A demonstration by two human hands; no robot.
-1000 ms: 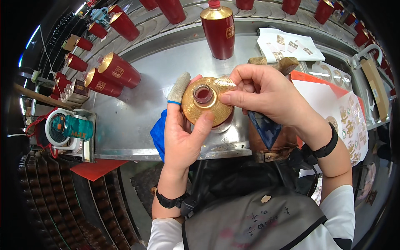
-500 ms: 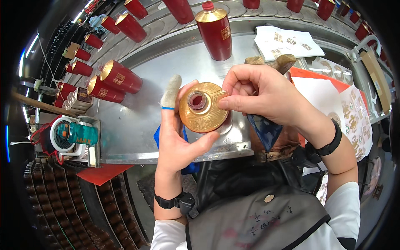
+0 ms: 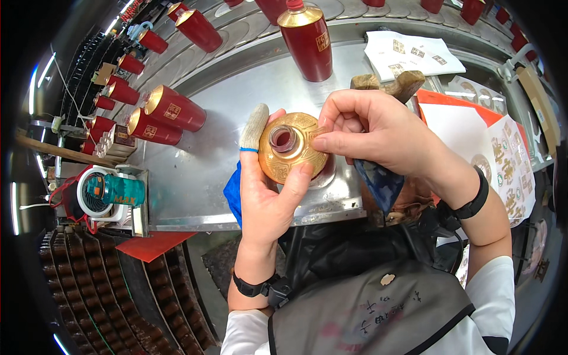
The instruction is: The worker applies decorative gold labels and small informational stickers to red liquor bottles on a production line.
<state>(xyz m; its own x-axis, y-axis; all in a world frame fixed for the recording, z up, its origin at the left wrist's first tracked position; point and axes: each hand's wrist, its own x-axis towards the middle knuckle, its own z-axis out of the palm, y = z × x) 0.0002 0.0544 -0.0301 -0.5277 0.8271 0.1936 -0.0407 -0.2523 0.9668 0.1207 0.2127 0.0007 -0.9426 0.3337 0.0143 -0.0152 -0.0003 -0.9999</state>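
A dark red bottle with a patterned gold shoulder (image 3: 302,155) and a bare glass neck is tilted toward me above the metal table. My left hand (image 3: 266,207) is closed round its side, thumb resting on the gold shoulder. A white knitted finger cover (image 3: 255,127) with a blue edge sits on one left finger. At the right rim of the shoulder, my right hand (image 3: 378,133) is pinched, thumb against fingertips. Whatever lies in that pinch is too small or hidden to make out.
A red bottle (image 3: 307,47) stands at the table's far side; two more (image 3: 174,108) are at the left. Several ride the conveyor (image 3: 349,28) behind. Sticker sheets (image 3: 506,168) lie right, near a wooden-handled tool (image 3: 405,86). A fan (image 3: 94,192) stands left.
My left thumb has moved from beside the bottle onto its gold shoulder. The right hand stays pinched at the rim. Bottles on the conveyor have shifted a little to the right.
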